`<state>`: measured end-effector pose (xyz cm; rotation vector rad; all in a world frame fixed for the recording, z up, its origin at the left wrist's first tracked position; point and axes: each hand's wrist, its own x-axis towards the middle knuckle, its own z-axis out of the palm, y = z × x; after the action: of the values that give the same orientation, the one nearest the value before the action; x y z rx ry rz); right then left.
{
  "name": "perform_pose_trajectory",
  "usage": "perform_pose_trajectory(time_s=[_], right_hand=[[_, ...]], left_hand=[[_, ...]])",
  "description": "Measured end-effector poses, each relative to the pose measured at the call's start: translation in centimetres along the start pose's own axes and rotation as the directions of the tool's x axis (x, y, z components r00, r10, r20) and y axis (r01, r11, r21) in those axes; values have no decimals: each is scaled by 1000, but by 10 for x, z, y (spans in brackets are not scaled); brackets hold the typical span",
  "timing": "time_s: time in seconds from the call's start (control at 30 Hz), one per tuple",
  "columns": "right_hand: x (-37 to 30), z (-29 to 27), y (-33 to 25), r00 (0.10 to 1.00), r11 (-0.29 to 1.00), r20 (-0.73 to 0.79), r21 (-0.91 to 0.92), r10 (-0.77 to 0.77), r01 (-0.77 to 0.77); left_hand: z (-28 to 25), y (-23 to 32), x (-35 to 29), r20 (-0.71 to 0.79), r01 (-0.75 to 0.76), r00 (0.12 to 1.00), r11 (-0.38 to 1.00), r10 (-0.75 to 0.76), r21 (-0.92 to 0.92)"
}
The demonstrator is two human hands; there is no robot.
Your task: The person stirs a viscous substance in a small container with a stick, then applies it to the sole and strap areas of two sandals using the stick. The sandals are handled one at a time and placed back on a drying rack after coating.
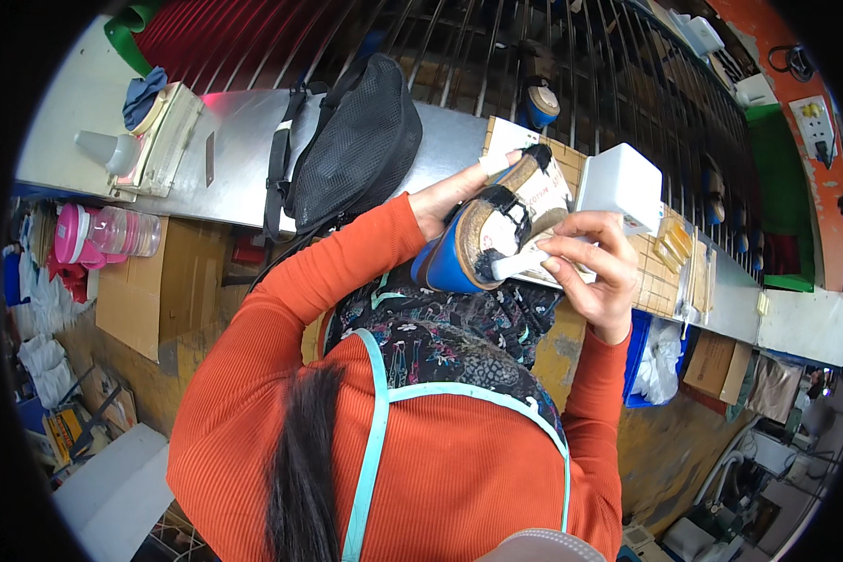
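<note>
A blue shoe last (437, 264) with a tan sole piece and black straps folded over its underside lies tilted above the near edge of the bench. My left hand (448, 199) grips it from the far left side, its fingers partly hidden behind the last. Close to the toe end, my right hand (595, 267) pinches a small white tool (515, 266), perhaps a brush, its tip at the black strap edge. A white tub (620, 187) stands just beyond my right hand, on a grid-patterned board (654, 279).
A black mesh bag (370, 140) rests on the metal bench (244, 140) to the left. Amber blocks (672, 244) lie on the board at right. Beyond the bench, another blue last (540, 105) sits on a rack of metal rods (478, 61). Below right hangs a blue crate (639, 361).
</note>
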<state>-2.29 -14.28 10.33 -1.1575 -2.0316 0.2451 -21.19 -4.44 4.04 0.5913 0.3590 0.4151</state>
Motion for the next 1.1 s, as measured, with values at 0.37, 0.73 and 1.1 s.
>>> perform_pose_trajectory(time_s=[0.37,0.73,1.1], right_hand=[[37,3,15,954,967,238,216,-183,132],[37,2,31,890,956,436,292,-132,-1],[36,-7,39,840,877,542,411,-16,-248]], left_hand=[[-26,-44,-15,449,383,846,914,-289,-135],[-14,-88,1,762,703,595,626,-256,-338],[-22,-79,-36,521,521,795,790,-311,-323]])
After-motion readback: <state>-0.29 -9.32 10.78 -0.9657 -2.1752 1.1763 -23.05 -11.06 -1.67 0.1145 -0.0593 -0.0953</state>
